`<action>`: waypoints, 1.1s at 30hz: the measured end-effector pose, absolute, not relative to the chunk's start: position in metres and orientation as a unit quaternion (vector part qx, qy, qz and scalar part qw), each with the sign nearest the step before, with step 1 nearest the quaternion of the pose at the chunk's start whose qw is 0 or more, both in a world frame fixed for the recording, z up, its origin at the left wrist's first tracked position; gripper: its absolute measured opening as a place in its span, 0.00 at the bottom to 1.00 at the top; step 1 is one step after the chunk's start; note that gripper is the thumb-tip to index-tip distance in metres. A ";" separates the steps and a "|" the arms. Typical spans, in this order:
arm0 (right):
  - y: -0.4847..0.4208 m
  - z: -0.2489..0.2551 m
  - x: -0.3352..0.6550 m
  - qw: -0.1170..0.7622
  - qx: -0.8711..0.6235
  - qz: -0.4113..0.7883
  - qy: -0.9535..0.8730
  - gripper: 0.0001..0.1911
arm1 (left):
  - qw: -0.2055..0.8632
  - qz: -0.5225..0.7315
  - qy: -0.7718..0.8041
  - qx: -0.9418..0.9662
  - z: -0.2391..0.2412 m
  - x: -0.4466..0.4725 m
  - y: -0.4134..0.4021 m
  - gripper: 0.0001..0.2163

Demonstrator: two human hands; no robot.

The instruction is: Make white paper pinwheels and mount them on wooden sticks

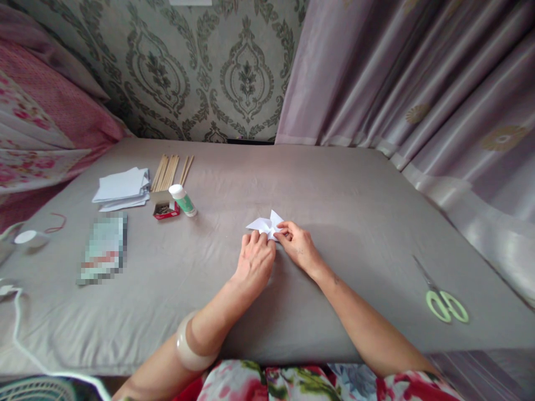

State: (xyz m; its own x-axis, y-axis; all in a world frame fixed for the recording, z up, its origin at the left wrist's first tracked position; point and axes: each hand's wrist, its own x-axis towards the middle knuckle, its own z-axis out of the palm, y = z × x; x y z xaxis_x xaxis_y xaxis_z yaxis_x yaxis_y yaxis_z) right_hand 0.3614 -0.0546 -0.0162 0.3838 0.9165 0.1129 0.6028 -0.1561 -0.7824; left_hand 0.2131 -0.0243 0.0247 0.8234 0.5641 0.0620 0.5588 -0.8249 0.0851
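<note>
A small white paper pinwheel point(264, 224) with pointed blades lies at the middle of the cloth-covered surface, between my two hands. My left hand point(256, 259) is bent over its near edge, with the fingers curled onto the paper and their tips partly hidden. At the pinwheel's right side, my right hand point(297, 240) pinches the paper between thumb and fingers. The near part of the pinwheel is covered by my hands.
Left of my hands stand a white-and-green glue bottle point(183, 200) and a small red box point(166, 210) of small metal pieces. Behind are wooden sticks point(167, 172) and stacked white paper point(121, 188). A blurred packet point(103, 248) lies nearer. Green-handled scissors point(445, 301) rest at right.
</note>
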 end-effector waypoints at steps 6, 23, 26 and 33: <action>-0.053 -0.016 0.360 0.397 -0.740 0.179 -0.512 0.14 | 0.034 0.035 0.301 0.953 0.028 0.216 -0.026 0.11; -0.046 -0.004 0.353 0.317 -0.772 0.158 -0.529 0.18 | 0.020 0.022 0.301 0.953 0.026 0.218 -0.027 0.13; -0.046 -0.004 0.353 0.306 -0.776 0.154 -0.529 0.18 | 0.017 0.019 0.303 0.953 0.027 0.218 -0.027 0.13; -0.044 -0.003 0.354 0.304 -0.778 0.159 -0.527 0.17 | 0.029 0.013 0.302 0.953 0.030 0.218 -0.027 0.15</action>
State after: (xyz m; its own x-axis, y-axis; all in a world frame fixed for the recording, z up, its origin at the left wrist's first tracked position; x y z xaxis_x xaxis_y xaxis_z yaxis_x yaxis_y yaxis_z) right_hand 0.3539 -0.0435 -0.0034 0.3944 0.9160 0.0740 0.7230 -0.2596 -0.6402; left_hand 0.2184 -0.0271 0.0297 0.8167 0.5770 0.0073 0.5755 -0.8154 0.0637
